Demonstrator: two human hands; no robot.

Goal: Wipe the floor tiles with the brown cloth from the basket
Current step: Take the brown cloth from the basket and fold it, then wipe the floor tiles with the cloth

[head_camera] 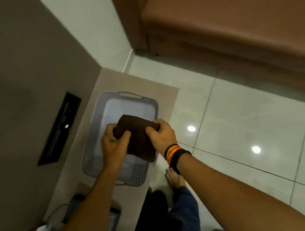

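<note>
— Both forearms reach out from the person, and between them the brown cloth (137, 137) is held folded above the basket (97, 123), not in it.

— How do the hands grip it?

— Left hand (114, 138) pinches the near left edge, right hand (162, 133) clenches the right edge; each is closed on the fabric, with bands on the right wrist.

— So which step is this?

— The fetching looks done; wiping has not begun. The basket sits on a low desk by the wall, with nothing else seen inside.

— And next?

— Probably turning right and stooping, so the cloth can be pressed flat onto the floor tiles (249, 130), glossy beside a brown sofa (241, 13).
</note>
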